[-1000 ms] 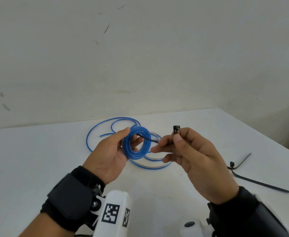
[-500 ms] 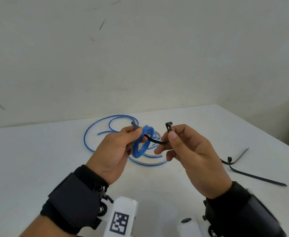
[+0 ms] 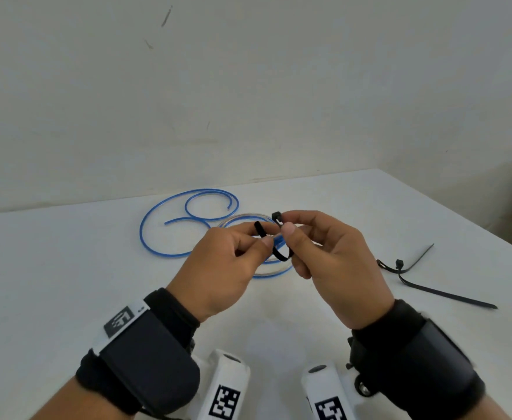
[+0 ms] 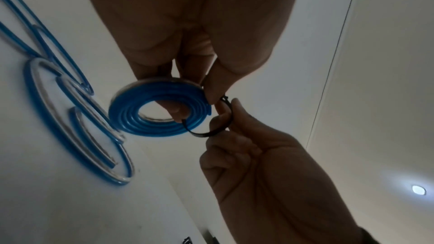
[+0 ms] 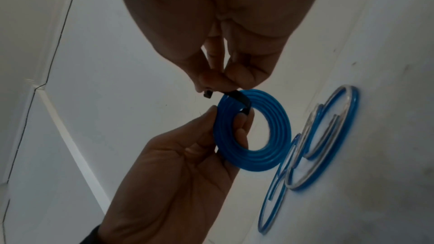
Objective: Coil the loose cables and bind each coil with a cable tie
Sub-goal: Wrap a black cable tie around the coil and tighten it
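Observation:
A small blue cable coil (image 4: 159, 116) (image 5: 256, 134) hangs above the white table (image 3: 66, 283), and my left hand (image 3: 259, 237) (image 4: 207, 96) grips it by the rim. In the head view the hands hide most of the coil. A black cable tie (image 3: 280, 256) (image 4: 211, 133) (image 5: 238, 97) passes through the coil's hole and bends round its rim. The tie's tail sticks up between my left thumb and fingers. My right hand (image 3: 285, 227) (image 5: 218, 83) pinches the tie's square head, a short way from the tail.
A loose blue cable (image 3: 157, 219) sprawls on the table behind the hands, with clear-and-blue loops (image 3: 268, 272) under them. Two spare black cable ties (image 3: 430, 291) lie at the right. A wall stands close behind, and the table edge runs along the right.
The hands have drawn together. The tie, straight through the coil a second ago, is bent into a loop, with its tail now in my left fingers and its head brought close.

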`<action>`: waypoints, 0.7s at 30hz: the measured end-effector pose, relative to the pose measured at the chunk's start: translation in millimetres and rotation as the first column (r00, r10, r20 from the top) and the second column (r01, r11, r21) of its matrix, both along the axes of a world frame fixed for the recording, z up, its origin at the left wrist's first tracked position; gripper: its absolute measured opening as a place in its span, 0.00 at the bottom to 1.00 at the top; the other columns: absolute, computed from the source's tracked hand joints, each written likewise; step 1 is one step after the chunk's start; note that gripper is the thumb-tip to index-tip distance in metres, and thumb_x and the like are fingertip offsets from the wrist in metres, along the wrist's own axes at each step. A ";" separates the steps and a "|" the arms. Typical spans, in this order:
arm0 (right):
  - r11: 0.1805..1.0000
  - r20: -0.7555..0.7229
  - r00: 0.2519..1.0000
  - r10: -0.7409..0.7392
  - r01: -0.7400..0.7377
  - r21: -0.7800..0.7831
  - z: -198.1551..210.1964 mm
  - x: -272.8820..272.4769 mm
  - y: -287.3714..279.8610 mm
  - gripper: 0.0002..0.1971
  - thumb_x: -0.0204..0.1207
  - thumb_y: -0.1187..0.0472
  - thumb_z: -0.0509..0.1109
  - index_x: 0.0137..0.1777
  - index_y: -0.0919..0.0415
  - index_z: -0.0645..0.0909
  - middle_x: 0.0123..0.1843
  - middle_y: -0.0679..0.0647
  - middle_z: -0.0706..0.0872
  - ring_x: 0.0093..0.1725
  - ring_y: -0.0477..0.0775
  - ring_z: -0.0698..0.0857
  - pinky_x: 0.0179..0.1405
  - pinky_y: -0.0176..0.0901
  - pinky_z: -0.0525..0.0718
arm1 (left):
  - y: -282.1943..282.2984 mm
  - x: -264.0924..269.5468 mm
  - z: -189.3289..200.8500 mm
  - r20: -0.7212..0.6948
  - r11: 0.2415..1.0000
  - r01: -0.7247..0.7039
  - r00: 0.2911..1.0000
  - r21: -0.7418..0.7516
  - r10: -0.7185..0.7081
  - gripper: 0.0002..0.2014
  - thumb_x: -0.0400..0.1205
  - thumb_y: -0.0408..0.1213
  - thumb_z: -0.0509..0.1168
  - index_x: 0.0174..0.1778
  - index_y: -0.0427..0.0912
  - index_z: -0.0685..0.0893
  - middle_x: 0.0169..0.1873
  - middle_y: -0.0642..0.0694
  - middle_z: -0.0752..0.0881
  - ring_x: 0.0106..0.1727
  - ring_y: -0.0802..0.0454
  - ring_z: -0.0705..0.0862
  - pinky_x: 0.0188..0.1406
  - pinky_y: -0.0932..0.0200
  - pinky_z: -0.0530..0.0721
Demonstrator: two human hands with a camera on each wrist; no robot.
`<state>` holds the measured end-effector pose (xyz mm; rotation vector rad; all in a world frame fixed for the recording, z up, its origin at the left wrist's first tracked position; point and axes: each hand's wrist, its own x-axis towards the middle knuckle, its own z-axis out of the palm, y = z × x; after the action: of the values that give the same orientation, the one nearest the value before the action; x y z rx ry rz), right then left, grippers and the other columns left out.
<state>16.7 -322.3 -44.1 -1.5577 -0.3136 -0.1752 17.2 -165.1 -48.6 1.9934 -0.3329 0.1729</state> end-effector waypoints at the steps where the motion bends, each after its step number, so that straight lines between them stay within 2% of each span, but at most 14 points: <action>1: 1.000 -0.004 1.000 -0.009 0.009 0.000 -1.1 1.0 -0.1 0.05 0.79 0.63 0.68 0.51 0.58 0.85 0.23 0.41 0.83 0.20 0.41 0.75 0.25 0.30 0.73 | 0.0 -0.5 -0.5 0.014 0.999 0.018 1.000 0.037 -0.019 0.22 0.83 0.42 0.61 0.41 0.22 0.85 0.52 0.61 0.88 0.53 0.66 0.85 0.60 0.45 0.79; 4: 0.999 -0.009 1.000 0.000 0.000 -0.032 -0.2 0.0 -0.9 0.10 0.81 0.64 0.65 0.59 0.56 0.81 0.23 0.40 0.83 0.20 0.39 0.79 0.27 0.27 0.72 | -0.7 -2.8 0.2 0.005 0.992 0.051 0.999 0.112 -0.052 0.22 0.83 0.43 0.60 0.37 0.25 0.86 0.53 0.69 0.85 0.50 0.50 0.86 0.54 0.45 0.80; 6: 0.990 0.022 1.000 0.019 -0.016 -0.140 1.9 -3.3 -0.9 0.12 0.83 0.68 0.61 0.60 0.54 0.81 0.29 0.42 0.85 0.21 0.38 0.82 0.25 0.22 0.72 | -0.7 -4.6 2.3 -0.026 0.983 0.081 0.997 0.163 -0.077 0.22 0.82 0.42 0.60 0.29 0.27 0.84 0.51 0.71 0.85 0.46 0.45 0.85 0.45 0.48 0.79; 8: 0.961 0.031 0.999 0.021 -0.012 -0.276 0.5 -3.6 -0.8 0.14 0.84 0.68 0.58 0.56 0.54 0.85 0.43 0.46 0.89 0.36 0.39 0.89 0.31 0.22 0.77 | -0.5 -6.7 4.5 -0.059 0.963 0.122 0.992 0.241 -0.111 0.22 0.83 0.41 0.60 0.28 0.29 0.83 0.49 0.75 0.84 0.35 0.45 0.81 0.36 0.53 0.75; 9: 0.946 0.019 1.000 0.017 -0.010 -0.325 -1.0 -2.6 -1.0 0.15 0.84 0.67 0.58 0.55 0.54 0.86 0.49 0.50 0.90 0.45 0.43 0.90 0.37 0.25 0.79 | -0.2 -7.4 5.1 -0.068 0.948 0.143 0.989 0.284 -0.129 0.22 0.82 0.43 0.60 0.30 0.29 0.84 0.49 0.77 0.83 0.32 0.44 0.77 0.33 0.54 0.73; 10: 0.934 0.001 1.000 0.015 -0.014 -0.358 -1.8 -2.0 -1.2 0.15 0.83 0.66 0.58 0.54 0.52 0.86 0.51 0.52 0.89 0.49 0.48 0.90 0.39 0.27 0.80 | 0.5 -7.3 5.6 -0.071 0.935 0.163 0.986 0.316 -0.148 0.23 0.82 0.44 0.59 0.33 0.28 0.86 0.50 0.77 0.82 0.30 0.44 0.76 0.33 0.54 0.73; 11: 0.927 -0.018 1.000 0.018 -0.023 -0.375 -2.4 -1.6 -1.4 0.13 0.82 0.64 0.60 0.52 0.50 0.86 0.50 0.52 0.89 0.45 0.50 0.89 0.37 0.27 0.79 | 1.7 -7.0 5.9 -0.070 0.927 0.179 0.984 0.328 -0.165 0.24 0.81 0.47 0.59 0.35 0.28 0.87 0.51 0.76 0.82 0.31 0.43 0.78 0.34 0.53 0.76; 12: 0.925 -0.031 0.999 0.026 -0.036 -0.379 -2.1 -2.5 -1.8 0.12 0.81 0.63 0.63 0.51 0.48 0.86 0.46 0.49 0.88 0.37 0.48 0.87 0.31 0.24 0.75 | 3.4 -6.3 5.8 -0.067 0.926 0.191 0.981 0.326 -0.180 0.25 0.80 0.50 0.58 0.35 0.29 0.87 0.52 0.74 0.83 0.35 0.40 0.81 0.38 0.48 0.80; 14: 0.925 -0.013 0.999 0.030 -0.033 -0.378 0.4 -4.9 -2.9 0.08 0.78 0.61 0.68 0.48 0.48 0.87 0.31 0.40 0.83 0.20 0.44 0.76 0.21 0.22 0.68 | 6.5 -5.8 6.0 -0.064 0.929 0.205 0.979 0.308 -0.195 0.30 0.77 0.56 0.58 0.34 0.26 0.85 0.52 0.69 0.84 0.42 0.36 0.84 0.45 0.40 0.81; 16: 0.930 0.040 0.999 -0.008 0.022 -0.366 0.9 -4.4 -4.5 0.06 0.77 0.61 0.71 0.45 0.50 0.88 0.23 0.37 0.81 0.15 0.44 0.70 0.18 0.22 0.65 | 8.6 -4.2 4.5 -0.068 0.937 0.211 0.977 0.277 -0.200 0.32 0.75 0.56 0.58 0.36 0.24 0.84 0.50 0.62 0.86 0.41 0.37 0.84 0.45 0.40 0.80; 18: 0.935 0.087 0.994 -0.060 0.086 -0.343 0.0 -1.5 -6.2 0.06 0.76 0.61 0.71 0.42 0.51 0.88 0.25 0.40 0.82 0.16 0.45 0.68 0.19 0.23 0.64 | 11.2 -1.7 2.0 -0.073 0.959 0.176 0.984 0.222 -0.163 0.26 0.79 0.50 0.62 0.36 0.24 0.84 0.47 0.53 0.89 0.42 0.44 0.86 0.43 0.46 0.79; 19: 0.940 0.090 0.993 -0.079 0.104 -0.325 0.2 -0.4 -7.0 0.06 0.76 0.60 0.71 0.41 0.50 0.88 0.28 0.41 0.82 0.17 0.44 0.68 0.20 0.23 0.65 | 12.4 -0.9 1.0 -0.081 0.969 0.158 0.986 0.188 -0.145 0.23 0.80 0.45 0.63 0.35 0.25 0.85 0.49 0.52 0.89 0.45 0.52 0.86 0.45 0.52 0.78; 20: 0.947 0.083 0.992 -0.090 0.111 -0.301 0.9 0.1 -7.7 0.06 0.76 0.59 0.71 0.41 0.49 0.88 0.30 0.42 0.82 0.18 0.44 0.69 0.21 0.25 0.67 | 13.1 -0.5 0.7 -0.084 0.973 0.154 0.986 0.171 -0.142 0.21 0.81 0.43 0.62 0.36 0.26 0.86 0.52 0.54 0.89 0.47 0.57 0.86 0.49 0.55 0.79; 21: 0.953 0.074 0.993 -0.095 0.112 -0.280 1.4 0.4 -8.4 0.06 0.76 0.59 0.72 0.40 0.49 0.88 0.32 0.43 0.83 0.18 0.44 0.70 0.22 0.26 0.69 | 13.5 -0.4 0.9 -0.076 0.971 0.160 0.986 0.179 -0.149 0.21 0.81 0.44 0.61 0.37 0.26 0.86 0.54 0.57 0.88 0.49 0.55 0.86 0.52 0.53 0.80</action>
<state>17.1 -330.7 -42.7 -1.8584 -0.3137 -0.2682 16.8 -151.6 -47.7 2.1404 -0.4771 -0.0203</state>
